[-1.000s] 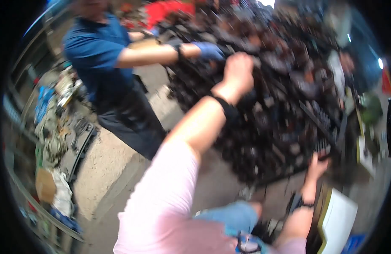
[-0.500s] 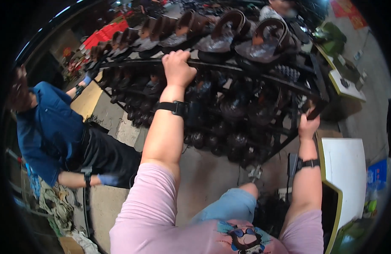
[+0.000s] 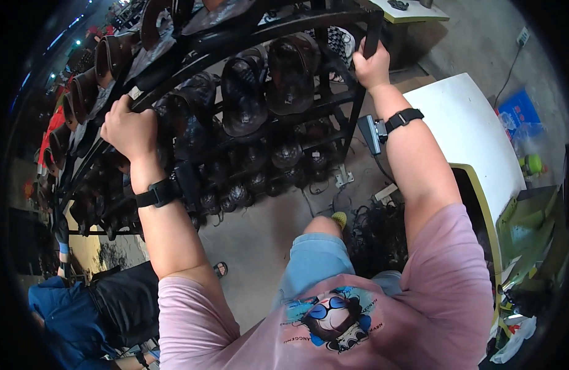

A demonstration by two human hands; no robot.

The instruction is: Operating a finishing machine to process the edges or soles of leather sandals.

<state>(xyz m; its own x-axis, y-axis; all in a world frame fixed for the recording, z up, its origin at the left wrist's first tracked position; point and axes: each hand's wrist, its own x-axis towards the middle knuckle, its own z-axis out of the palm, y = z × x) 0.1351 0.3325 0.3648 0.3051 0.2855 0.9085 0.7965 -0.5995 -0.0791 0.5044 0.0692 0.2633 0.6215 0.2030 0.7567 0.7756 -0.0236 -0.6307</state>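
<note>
A black metal rack stands in front of me, its several tiers lined with dark brown shoes. My left hand is closed over its top rail at the left, fingers curled round the bar. At the rack's near right corner my right hand grips the upright post below the top rail. More shoes with brown, upright uppers stand along the top tier, some wrapped in clear plastic. Both wrists carry black straps with small devices.
A co-worker in a blue shirt is at the lower left, one arm reaching toward the rack's far end. On my right is a white-topped table with a yellow-green edge. Black tangled material lies on the floor by my legs.
The rack has swung and come nearer, filling the upper left. My left hand has shifted left and lower in view, my right hand up and left; both keep hold.
</note>
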